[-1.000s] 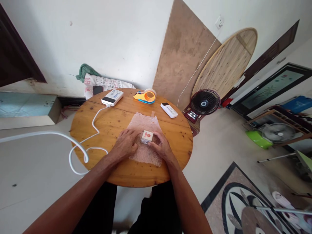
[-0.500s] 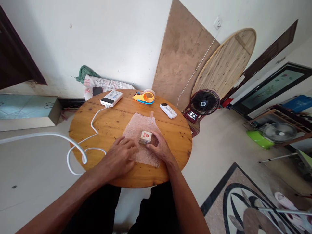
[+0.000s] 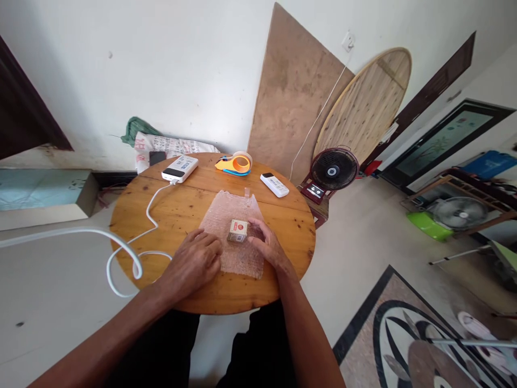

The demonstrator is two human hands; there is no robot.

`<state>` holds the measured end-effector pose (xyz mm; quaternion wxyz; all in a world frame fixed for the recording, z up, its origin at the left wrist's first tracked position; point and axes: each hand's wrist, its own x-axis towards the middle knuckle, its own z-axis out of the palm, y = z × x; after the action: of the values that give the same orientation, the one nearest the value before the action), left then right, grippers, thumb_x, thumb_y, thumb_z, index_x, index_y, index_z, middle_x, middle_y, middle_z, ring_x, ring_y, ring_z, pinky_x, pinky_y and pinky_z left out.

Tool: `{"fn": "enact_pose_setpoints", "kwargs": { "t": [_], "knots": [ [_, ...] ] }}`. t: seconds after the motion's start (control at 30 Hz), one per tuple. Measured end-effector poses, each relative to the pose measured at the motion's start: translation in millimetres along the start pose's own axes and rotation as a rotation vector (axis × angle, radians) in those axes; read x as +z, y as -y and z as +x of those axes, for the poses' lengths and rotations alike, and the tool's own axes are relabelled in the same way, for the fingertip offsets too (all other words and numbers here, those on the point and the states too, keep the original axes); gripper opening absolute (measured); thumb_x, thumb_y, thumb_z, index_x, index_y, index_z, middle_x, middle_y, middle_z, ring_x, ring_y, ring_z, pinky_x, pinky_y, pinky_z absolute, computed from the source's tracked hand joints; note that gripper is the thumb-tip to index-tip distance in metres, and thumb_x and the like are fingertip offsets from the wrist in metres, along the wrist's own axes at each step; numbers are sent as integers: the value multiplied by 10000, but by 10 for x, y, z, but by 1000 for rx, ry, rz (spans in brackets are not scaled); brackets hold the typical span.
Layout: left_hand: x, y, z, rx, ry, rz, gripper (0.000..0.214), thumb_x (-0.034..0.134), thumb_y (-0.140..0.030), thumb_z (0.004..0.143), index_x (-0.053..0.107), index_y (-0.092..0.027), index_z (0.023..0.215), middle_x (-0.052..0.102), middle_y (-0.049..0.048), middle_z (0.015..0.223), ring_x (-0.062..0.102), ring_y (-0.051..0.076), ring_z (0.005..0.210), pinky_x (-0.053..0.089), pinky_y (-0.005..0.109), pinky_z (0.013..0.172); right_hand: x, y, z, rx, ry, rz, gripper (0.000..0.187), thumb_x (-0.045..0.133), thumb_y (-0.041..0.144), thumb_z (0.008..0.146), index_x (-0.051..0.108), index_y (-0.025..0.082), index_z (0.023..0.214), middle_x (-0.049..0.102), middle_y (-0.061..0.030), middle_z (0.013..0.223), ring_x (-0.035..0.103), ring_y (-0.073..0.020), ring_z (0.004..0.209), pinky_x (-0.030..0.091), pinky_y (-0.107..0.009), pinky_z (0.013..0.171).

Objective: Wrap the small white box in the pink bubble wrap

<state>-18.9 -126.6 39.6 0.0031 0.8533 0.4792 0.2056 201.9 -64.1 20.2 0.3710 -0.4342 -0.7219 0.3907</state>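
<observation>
A small cream box (image 3: pixel 238 228) — closed, red print on top — rests on flat, spread-out bubble wrap (image 3: pixel 226 207).

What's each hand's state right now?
Left hand: curled by the bubble wrap; grip cannot be told.
Right hand: open, beside the small box.

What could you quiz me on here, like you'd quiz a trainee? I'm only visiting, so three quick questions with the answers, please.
1. Where is the small box?
A) in a drawer
B) on the bubble wrap, between the left hand and the right hand
C) on the floor

2. True or false: the right hand is clenched into a fist.

3. In the picture, what lies between the two white devices on the round wooden table?

Key:
1. B
2. False; the right hand is open beside the small box.
3. The tape dispenser.
</observation>
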Motion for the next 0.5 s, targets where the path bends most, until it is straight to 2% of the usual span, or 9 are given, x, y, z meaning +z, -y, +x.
{"fn": "enact_pose_setpoints", "kwargs": {
  "t": [0.1,0.23,0.37,0.5],
  "knots": [
    [-45,-2,-8,53,82,3,117,493,-129,745,579,-203,716,645,37,817,572,211,846,347,438,955,35,-31,15,-24,-8,-6,522,633,237,717,537,224,1231,577,-61,1257,532,-230,1165,395,-387,1021],
    [12,0,-49,76,153,82,151,472,-139,780,597,-205,726,651,52,836,580,224,862,323,477,961,62,-50,36,-25,-17,-42,513,649,225,701,557,225,1205,597,-60,1235,547,-232,1147,404,-394,1012],
    [94,-8,-61,86,139,138,176,457,-125,787,594,-195,702,649,59,814,588,232,848,324,483,972,52,-50,32,-23,-14,-49,530,620,185,694,555,225,1218,592,-55,1246,536,-234,1167,393,-398,1025],
    [53,-20,0,64,75,93,179,445,-112,775,574,-189,679,646,54,781,590,214,788,375,429,928,23,-39,11,9,-26,26,485,607,244,743,555,222,1225,584,-55,1262,533,-232,1174,401,-390,1021]
  ]
}}
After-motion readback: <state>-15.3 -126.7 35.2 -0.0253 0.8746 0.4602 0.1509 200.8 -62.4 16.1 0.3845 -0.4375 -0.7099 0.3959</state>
